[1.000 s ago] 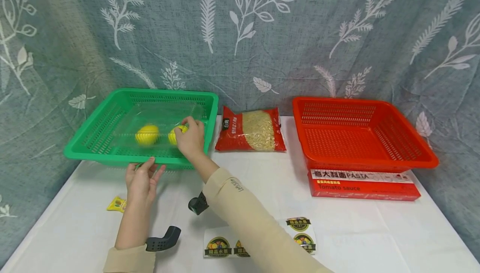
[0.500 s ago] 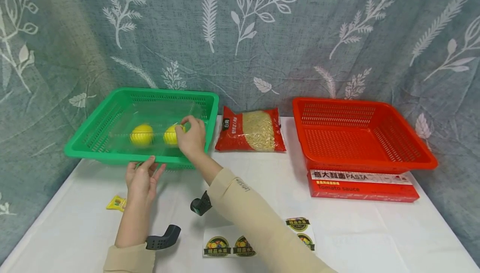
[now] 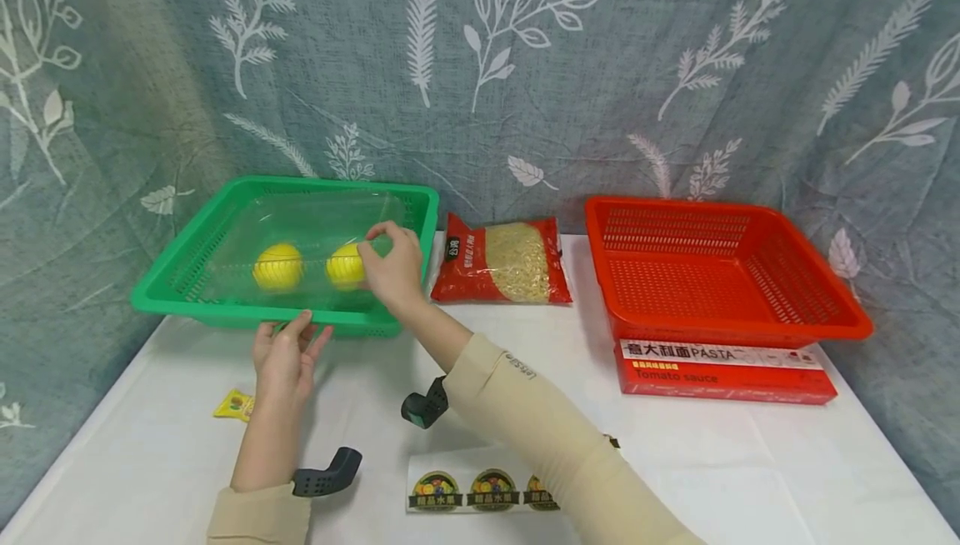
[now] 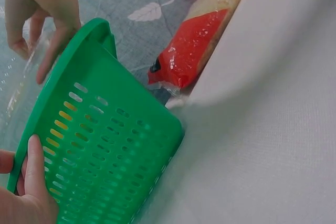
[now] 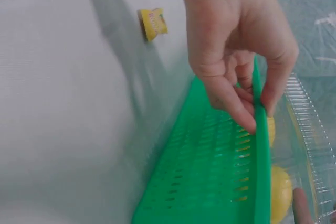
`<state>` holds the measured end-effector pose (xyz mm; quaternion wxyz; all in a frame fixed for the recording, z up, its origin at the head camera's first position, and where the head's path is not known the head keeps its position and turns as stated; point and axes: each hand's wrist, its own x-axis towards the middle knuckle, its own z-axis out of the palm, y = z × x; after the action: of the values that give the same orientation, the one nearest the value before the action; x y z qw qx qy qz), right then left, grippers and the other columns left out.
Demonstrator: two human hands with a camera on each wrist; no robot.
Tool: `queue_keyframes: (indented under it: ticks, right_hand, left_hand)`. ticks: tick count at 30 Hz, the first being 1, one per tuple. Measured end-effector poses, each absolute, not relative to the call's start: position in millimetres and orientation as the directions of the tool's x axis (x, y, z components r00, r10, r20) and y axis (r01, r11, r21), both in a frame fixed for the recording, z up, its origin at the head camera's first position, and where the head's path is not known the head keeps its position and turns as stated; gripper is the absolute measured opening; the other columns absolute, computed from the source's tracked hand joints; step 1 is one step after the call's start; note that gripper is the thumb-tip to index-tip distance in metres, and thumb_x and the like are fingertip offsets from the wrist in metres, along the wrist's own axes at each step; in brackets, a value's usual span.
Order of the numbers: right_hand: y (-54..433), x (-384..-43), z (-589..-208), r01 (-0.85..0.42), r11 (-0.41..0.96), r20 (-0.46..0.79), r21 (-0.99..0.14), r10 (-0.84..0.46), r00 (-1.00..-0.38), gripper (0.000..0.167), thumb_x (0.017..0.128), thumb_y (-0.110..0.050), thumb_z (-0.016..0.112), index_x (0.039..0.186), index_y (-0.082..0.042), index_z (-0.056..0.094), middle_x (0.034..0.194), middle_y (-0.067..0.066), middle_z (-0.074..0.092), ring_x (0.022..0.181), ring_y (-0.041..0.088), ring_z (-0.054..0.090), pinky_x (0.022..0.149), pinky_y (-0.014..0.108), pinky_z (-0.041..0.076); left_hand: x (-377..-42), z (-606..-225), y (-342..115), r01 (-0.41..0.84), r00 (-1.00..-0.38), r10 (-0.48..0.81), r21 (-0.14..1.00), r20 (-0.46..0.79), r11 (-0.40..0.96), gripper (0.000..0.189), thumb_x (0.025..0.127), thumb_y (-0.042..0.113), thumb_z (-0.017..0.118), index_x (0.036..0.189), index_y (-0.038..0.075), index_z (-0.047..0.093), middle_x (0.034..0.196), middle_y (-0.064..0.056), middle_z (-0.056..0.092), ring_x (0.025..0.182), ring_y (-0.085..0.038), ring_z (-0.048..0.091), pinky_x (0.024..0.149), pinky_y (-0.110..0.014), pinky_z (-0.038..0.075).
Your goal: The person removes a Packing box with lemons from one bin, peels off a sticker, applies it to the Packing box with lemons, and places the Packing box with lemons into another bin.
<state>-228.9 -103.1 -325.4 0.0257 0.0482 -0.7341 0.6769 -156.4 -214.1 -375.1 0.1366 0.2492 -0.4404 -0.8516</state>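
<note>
My left hand (image 3: 285,357) holds the near rim of the green basket (image 3: 187,309), its thumb inside and fingers outside in the right wrist view. In the basket lies a clear plastic box (image 3: 315,216), tilted, with a ribbed edge. Two yellow lemons, a left lemon (image 3: 277,268) and a right lemon (image 3: 346,266), show through the plastic; whether both lie inside the box I cannot tell. My right hand (image 3: 399,272), over the basket's right part, pinches the box's edge near the right lemon. The left wrist view shows the right hand (image 4: 44,3) above the rim.
A red bag of pasta (image 3: 502,262) lies between the baskets. The red basket (image 3: 738,330) rests partly over a red pasta box (image 3: 720,378). A small yellow packet (image 3: 236,405) and a sheet of round fruit stickers (image 3: 465,487) lie in front.
The clear box and both lemons have shifted a little left. My right hand has drawn slightly right and up, uncovering more of the right lemon. The left hand has stayed on the rim.
</note>
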Motion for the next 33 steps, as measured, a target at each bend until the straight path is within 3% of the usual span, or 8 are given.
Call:
queue_keyframes:
  ticks: [5, 14, 17, 21, 24, 26, 29, 33]
  right_hand:
    - [-96.0, -226.3, -320.4, -0.094, 0.017, 0.093, -0.995, -0.053, -0.994, 0.011, 0.087, -0.005, 0.055, 0.098, -0.003, 0.058, 0.128, 0.005, 0.038, 0.102, 0.035, 0.052, 0.052, 0.033, 0.054]
    - [-79.3, -224.6, -313.4, -0.109, -0.013, 0.11, -0.994, -0.102, -0.989, 0.011, 0.088, -0.006, 0.054, 0.098, -0.004, 0.056, 0.131, 0.004, 0.036, 0.084, 0.034, 0.059, 0.054, 0.036, 0.055]
    - [-73.2, -223.9, -311.9, -0.136, 0.041, 0.132, -0.99, -0.104, -0.986, 0.012, 0.088, -0.007, 0.054, 0.099, -0.005, 0.057, 0.129, 0.003, 0.038, 0.1, 0.03, 0.052, 0.058, 0.035, 0.055]
    - [-64.5, -222.3, -310.3, -0.196, 0.173, 0.183, -0.965, -0.091, -0.979, 0.012, 0.087, -0.012, 0.055, 0.098, -0.01, 0.059, 0.125, 0.003, 0.043, 0.118, 0.023, 0.036, 0.082, 0.037, 0.047]
    - [-58.5, -221.4, -308.8, -0.211, 0.199, 0.197, -0.957, -0.088, -0.976, 0.012, 0.087, -0.013, 0.055, 0.098, -0.011, 0.059, 0.125, 0.003, 0.045, 0.12, 0.023, 0.036, 0.091, 0.042, 0.038]
    - [-55.1, -220.8, -307.3, -0.204, 0.194, 0.191, -0.96, -0.081, -0.978, 0.011, 0.087, -0.013, 0.055, 0.097, -0.011, 0.059, 0.125, 0.003, 0.045, 0.121, 0.022, 0.035, 0.092, 0.042, 0.038]
    - [-50.2, -220.3, -304.6, -0.196, 0.159, 0.187, -0.967, -0.075, -0.98, 0.011, 0.087, -0.011, 0.055, 0.097, -0.01, 0.059, 0.123, 0.003, 0.046, 0.12, 0.021, 0.037, 0.086, 0.036, 0.045]
    - [-43.4, -218.5, -300.5, -0.149, -0.003, 0.149, -0.989, -0.103, -0.983, 0.013, 0.087, -0.004, 0.051, 0.099, -0.004, 0.057, 0.123, 0.003, 0.041, 0.104, 0.027, 0.053, 0.06, 0.034, 0.055]
  left_hand:
    - [-156.8, -376.1, -213.8, 0.012, -0.841, -0.452, 0.825, -0.298, -0.565, 0.021, 0.092, 0.007, 0.051, 0.11, 0.012, 0.042, 0.101, -0.002, 0.04, 0.082, -0.007, 0.05, 0.075, -0.021, 0.051]
    - [-156.3, -376.7, -215.6, 0.022, -0.842, -0.45, 0.814, -0.299, -0.581, 0.022, 0.091, 0.005, 0.051, 0.109, 0.012, 0.041, 0.1, -0.002, 0.04, 0.081, -0.007, 0.051, 0.076, -0.022, 0.051]
    - [-157.3, -376.3, -215.7, 0.021, -0.842, -0.45, 0.815, -0.298, -0.579, 0.021, 0.091, 0.005, 0.051, 0.109, 0.011, 0.041, 0.101, -0.002, 0.039, 0.082, -0.007, 0.05, 0.076, -0.022, 0.051]
    - [-158.8, -376.2, -215.9, 0.017, -0.843, -0.451, 0.824, -0.293, -0.567, 0.022, 0.091, 0.006, 0.052, 0.11, 0.012, 0.041, 0.102, -0.002, 0.039, 0.085, -0.008, 0.049, 0.076, -0.022, 0.051]
    - [-159.5, -376.1, -216.1, 0.015, -0.844, -0.45, 0.826, -0.291, -0.564, 0.022, 0.091, 0.008, 0.052, 0.109, 0.013, 0.041, 0.102, -0.002, 0.039, 0.088, -0.008, 0.048, 0.077, -0.022, 0.05]
    - [-159.7, -375.5, -215.8, 0.017, -0.845, -0.448, 0.824, -0.29, -0.566, 0.022, 0.091, 0.008, 0.052, 0.108, 0.014, 0.041, 0.103, -0.002, 0.039, 0.088, -0.008, 0.048, 0.078, -0.022, 0.05]
    - [-160.0, -374.7, -215.3, 0.021, -0.848, -0.449, 0.827, -0.283, -0.562, 0.021, 0.092, 0.008, 0.052, 0.108, 0.016, 0.042, 0.103, -0.002, 0.039, 0.088, -0.008, 0.048, 0.078, -0.022, 0.05]
    - [-160.9, -375.1, -215.1, 0.028, -0.85, -0.45, 0.828, -0.275, -0.56, 0.02, 0.092, 0.007, 0.051, 0.108, 0.016, 0.041, 0.103, -0.002, 0.039, 0.087, -0.008, 0.049, 0.077, -0.022, 0.051]
